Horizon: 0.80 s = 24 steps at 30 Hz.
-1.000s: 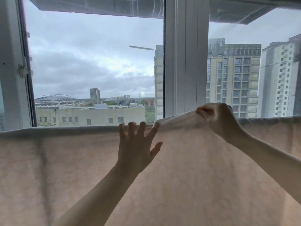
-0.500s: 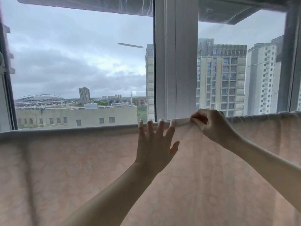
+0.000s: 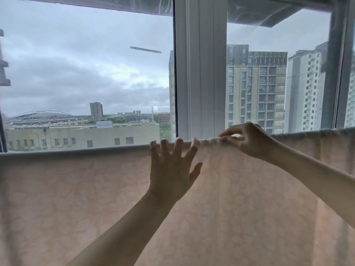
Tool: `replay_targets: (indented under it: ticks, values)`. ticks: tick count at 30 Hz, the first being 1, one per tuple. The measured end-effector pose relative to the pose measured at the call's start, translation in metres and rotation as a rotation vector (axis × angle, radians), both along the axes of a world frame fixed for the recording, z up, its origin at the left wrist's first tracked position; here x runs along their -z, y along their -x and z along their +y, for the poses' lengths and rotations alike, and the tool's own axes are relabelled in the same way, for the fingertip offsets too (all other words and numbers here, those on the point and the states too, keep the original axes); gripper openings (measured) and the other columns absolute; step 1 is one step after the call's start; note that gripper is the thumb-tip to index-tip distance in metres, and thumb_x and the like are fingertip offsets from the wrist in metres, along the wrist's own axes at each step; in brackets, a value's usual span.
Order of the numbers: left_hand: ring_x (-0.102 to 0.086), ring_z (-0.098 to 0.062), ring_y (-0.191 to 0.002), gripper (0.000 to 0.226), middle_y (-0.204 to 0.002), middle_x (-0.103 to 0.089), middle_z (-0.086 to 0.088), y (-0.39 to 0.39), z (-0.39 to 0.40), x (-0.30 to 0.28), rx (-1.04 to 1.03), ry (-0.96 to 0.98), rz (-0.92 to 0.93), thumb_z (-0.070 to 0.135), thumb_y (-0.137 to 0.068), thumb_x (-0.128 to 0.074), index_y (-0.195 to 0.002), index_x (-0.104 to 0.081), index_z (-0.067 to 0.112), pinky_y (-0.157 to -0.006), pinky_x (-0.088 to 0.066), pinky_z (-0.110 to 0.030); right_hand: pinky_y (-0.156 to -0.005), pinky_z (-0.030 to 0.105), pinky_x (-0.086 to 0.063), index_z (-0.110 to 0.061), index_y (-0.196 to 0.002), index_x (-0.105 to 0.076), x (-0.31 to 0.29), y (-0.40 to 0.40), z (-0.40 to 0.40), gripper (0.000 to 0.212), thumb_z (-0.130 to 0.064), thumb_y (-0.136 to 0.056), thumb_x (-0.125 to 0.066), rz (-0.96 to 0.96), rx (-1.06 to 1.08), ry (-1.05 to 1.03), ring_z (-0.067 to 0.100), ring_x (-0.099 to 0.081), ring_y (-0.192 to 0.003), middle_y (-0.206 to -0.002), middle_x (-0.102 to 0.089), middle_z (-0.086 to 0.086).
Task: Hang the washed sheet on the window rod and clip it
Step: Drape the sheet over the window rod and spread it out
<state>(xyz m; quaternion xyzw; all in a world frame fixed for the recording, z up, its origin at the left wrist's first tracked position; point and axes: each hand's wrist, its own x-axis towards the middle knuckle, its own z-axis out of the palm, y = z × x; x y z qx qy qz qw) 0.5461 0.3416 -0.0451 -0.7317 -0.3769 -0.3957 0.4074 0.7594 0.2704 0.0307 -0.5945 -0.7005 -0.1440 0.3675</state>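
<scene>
Across the lower half of the view hangs the sheet [image 3: 76, 198], a thin pale pink fabric with a faint floral relief, light showing through it. Its top edge is folded over a horizontal line that runs the full width of the window; the rod itself is covered and cannot be seen. The fold is smooth and rounded at left, bunched into small gathers near centre.

Left hand [image 3: 171, 169]: spread flat, fingers straight and splayed, palm against the cloth, fingertips reaching the top fold. It holds nothing.

Right hand [image 3: 247, 139]: fingers curled, thumb and forefinger pinching the gathered top edge of the sheet just right of the left fingertips. Whether a clip sits in that pinch cannot be told.

Behind the fold stands a white window frame post [image 3: 199, 73], flat-faced with vertical grooves, between two glass panes. Beyond the glass: grey cloud, a low pale building [image 3: 82, 137] at left, tall apartment blocks [image 3: 257, 89] at right.
</scene>
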Motion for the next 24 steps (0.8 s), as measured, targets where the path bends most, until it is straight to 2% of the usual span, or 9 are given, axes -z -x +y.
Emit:
replay_targets:
  ticks: [5, 7, 9, 11, 13, 18, 20, 23, 24]
  values:
    - [-0.052, -0.041, -0.104, 0.059, -0.117, -0.053, -0.012, 0.000, -0.001, -0.001, -0.051, -0.006, 0.018, 0.060, -0.090, -0.035, -0.139, -0.043, 0.028, -0.096, -0.036, -0.061, -0.086, 0.015, -0.049, -0.012, -0.098, -0.074, 0.003, 0.006, 0.010, 0.013, -0.015, -0.088, -0.067, -0.016, -0.056, -0.083, 0.005, -0.064, -0.084, -0.091, -0.072, -0.004]
    - [-0.052, -0.040, -0.102, 0.058, -0.116, -0.054, -0.012, 0.000, -0.003, -0.001, -0.054, -0.002, 0.020, 0.060, -0.090, -0.036, -0.139, -0.043, 0.029, -0.095, -0.037, -0.060, -0.075, 0.001, -0.042, -0.010, -0.098, -0.072, 0.002, 0.005, 0.013, 0.012, -0.013, -0.090, -0.065, -0.055, -0.035, -0.109, 0.006, -0.061, -0.079, -0.089, -0.071, -0.002]
    - [-0.052, -0.040, -0.103, 0.058, -0.116, -0.054, -0.013, 0.002, -0.003, -0.003, -0.056, 0.004, 0.007, 0.060, -0.090, -0.034, -0.138, -0.044, 0.029, -0.094, -0.039, -0.059, -0.068, -0.003, -0.036, -0.007, -0.099, -0.070, -0.003, -0.004, 0.011, 0.012, -0.013, -0.092, -0.061, -0.012, -0.010, -0.161, 0.008, -0.059, -0.080, -0.088, -0.069, 0.000]
    - [-0.053, -0.041, -0.103, 0.059, -0.116, -0.053, -0.014, 0.003, -0.003, -0.003, -0.067, 0.012, 0.011, 0.060, -0.090, -0.032, -0.140, -0.044, 0.029, -0.094, -0.040, -0.059, -0.076, 0.007, -0.040, -0.006, -0.099, -0.069, -0.007, -0.019, 0.006, 0.013, -0.013, -0.093, -0.060, 0.090, -0.001, -0.230, 0.012, -0.061, -0.084, -0.090, -0.069, 0.002]
    - [-0.054, -0.041, -0.105, 0.060, -0.117, -0.055, -0.015, 0.000, -0.005, -0.004, -0.079, 0.028, 0.015, 0.061, -0.090, -0.032, -0.139, -0.046, 0.028, -0.095, -0.041, -0.059, -0.077, 0.018, -0.042, -0.007, -0.098, -0.069, -0.005, -0.030, 0.004, 0.012, -0.014, -0.093, -0.060, 0.105, 0.001, -0.227, 0.014, -0.062, -0.084, -0.089, -0.069, 0.004]
    - [-0.053, -0.040, -0.111, 0.060, -0.121, -0.055, -0.014, -0.019, -0.011, -0.003, -0.107, 0.104, -0.012, 0.062, -0.089, -0.037, -0.135, -0.048, 0.024, -0.101, -0.035, -0.061, -0.075, 0.023, -0.046, -0.009, -0.095, -0.069, 0.008, -0.044, 0.004, 0.012, -0.016, -0.094, -0.059, 0.077, -0.024, -0.230, 0.014, -0.064, -0.081, -0.086, -0.071, 0.002]
    - [-0.053, -0.039, -0.112, 0.061, -0.123, -0.055, -0.013, -0.028, -0.015, -0.004, -0.103, 0.119, -0.010, 0.061, -0.089, -0.035, -0.134, -0.048, 0.021, -0.103, -0.034, -0.061, -0.073, 0.020, -0.047, -0.010, -0.094, -0.070, 0.008, -0.050, 0.004, 0.011, -0.016, -0.093, -0.060, 0.068, -0.020, -0.225, 0.012, -0.064, -0.078, -0.085, -0.071, 0.001]
    - [-0.053, -0.037, -0.112, 0.062, -0.125, -0.055, -0.012, -0.049, -0.023, -0.006, -0.041, 0.102, 0.028, 0.059, -0.090, -0.034, -0.134, -0.046, 0.017, -0.102, -0.036, -0.059, -0.069, 0.008, -0.045, -0.012, -0.093, -0.070, 0.009, -0.053, 0.003, 0.009, -0.014, -0.092, -0.062, 0.044, -0.047, -0.221, 0.005, -0.062, -0.075, -0.082, -0.069, -0.003]
    - [-0.053, -0.037, -0.111, 0.061, -0.125, -0.055, -0.011, -0.058, -0.026, -0.007, -0.019, 0.097, 0.037, 0.058, -0.090, -0.035, -0.134, -0.046, 0.017, -0.102, -0.036, -0.058, -0.071, 0.009, -0.047, -0.011, -0.093, -0.070, 0.010, -0.053, 0.003, 0.008, -0.013, -0.092, -0.062, 0.032, -0.061, -0.221, 0.005, -0.062, -0.075, -0.082, -0.069, -0.003]
